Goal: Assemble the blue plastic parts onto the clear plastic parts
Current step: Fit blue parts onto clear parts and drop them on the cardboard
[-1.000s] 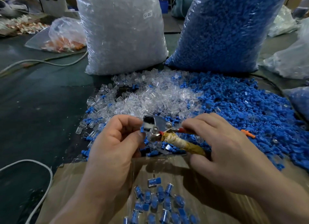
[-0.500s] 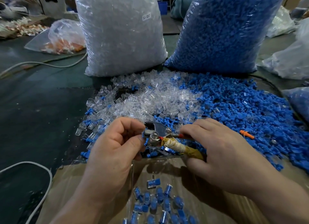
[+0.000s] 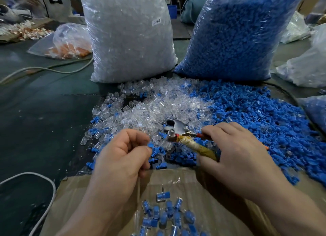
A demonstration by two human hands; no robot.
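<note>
The left hand is curled, thumb and forefinger pinching a small blue part at their tips; whether a clear piece sits in that pinch too cannot be told. At about 2 o'clock from the pinch, and near it, lies the metal head of a hand tool. The tool's long axis runs from the head at 10 o'clock down to its tape-wrapped handle at 4 o'clock. The right hand grips that handle, fingers wrapped round it.

The loose clear parts are heaped on the worktop at 12 o'clock from the left hand, and the blue parts spread at 1 to 3 o'clock from the right hand. The left hand is nearer the clear heap, so it looks the likelier one to bring the pinched part up to the tool's head. Finished pieces lie on cardboard at 6 o'clock.
</note>
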